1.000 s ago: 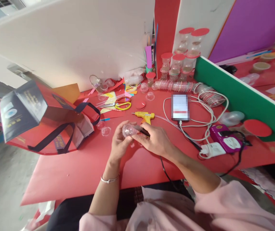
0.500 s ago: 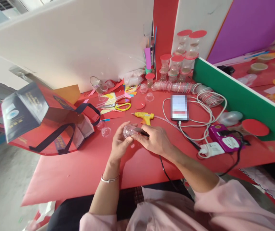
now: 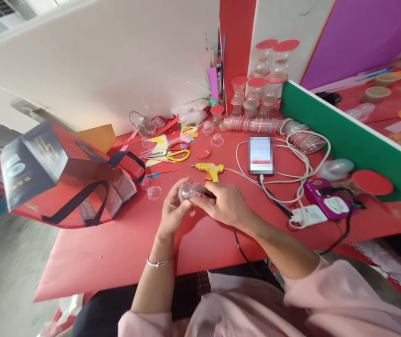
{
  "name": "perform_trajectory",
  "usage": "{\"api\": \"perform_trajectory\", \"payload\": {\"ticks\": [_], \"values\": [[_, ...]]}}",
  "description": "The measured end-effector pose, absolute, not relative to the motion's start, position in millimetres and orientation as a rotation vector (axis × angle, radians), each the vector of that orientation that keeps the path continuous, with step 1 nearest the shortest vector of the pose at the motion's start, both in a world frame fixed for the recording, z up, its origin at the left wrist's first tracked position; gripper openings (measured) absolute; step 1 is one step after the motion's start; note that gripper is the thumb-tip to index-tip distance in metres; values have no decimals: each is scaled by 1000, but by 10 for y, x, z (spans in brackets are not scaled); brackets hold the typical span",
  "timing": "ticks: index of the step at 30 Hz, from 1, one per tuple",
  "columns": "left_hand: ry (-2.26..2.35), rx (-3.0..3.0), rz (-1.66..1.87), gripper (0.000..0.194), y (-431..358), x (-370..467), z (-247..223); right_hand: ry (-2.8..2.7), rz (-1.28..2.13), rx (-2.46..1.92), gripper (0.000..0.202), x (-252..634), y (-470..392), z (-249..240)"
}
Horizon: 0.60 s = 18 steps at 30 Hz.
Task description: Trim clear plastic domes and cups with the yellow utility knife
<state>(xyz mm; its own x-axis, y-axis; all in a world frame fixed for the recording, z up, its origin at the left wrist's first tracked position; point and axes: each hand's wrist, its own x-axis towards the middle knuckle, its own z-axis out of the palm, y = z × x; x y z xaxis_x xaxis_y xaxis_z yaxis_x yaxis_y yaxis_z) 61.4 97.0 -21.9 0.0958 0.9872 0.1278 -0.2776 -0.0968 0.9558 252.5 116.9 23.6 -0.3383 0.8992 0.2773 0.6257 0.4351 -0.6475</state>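
My left hand (image 3: pixel 174 208) is closed around a small clear plastic dome-shaped cup (image 3: pixel 188 192), held on its side above the table. My right hand (image 3: pixel 226 204) grips a slim dark-handled tool (image 3: pixel 210 194). That tool points at the cup's right side; its tip is too hard to make out, so I cannot tell its kind. The right thumb and fingers come up close to the cup. Just beyond the hands, a yellow glue gun (image 3: pixel 210 171) lies on the red table. Two more clear domes, including this one (image 3: pixel 154 192), rest left of my left hand.
Scissors (image 3: pixel 172 153) lie on paper scraps. A red bag (image 3: pixel 77 187) stands at left. A phone (image 3: pixel 260 155), coiled white cables and a purple power adapter (image 3: pixel 326 200) are on the right. Stacked clear cups (image 3: pixel 252 125) and red-topped bottles (image 3: pixel 252 96) line the back, beside a green divider (image 3: pixel 347 145).
The dark tool has shifted slightly, with less of it showing in front of my right fingers. My hands stay nearly in place around the cup. The view has moved slightly.
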Motion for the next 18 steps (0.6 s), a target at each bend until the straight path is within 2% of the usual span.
{"api": "perform_trajectory", "payload": {"ticks": [18], "values": [[831,1046,1282,54,938,634,-158,-2110,584,-1310,61,2507,1168,209]]}}
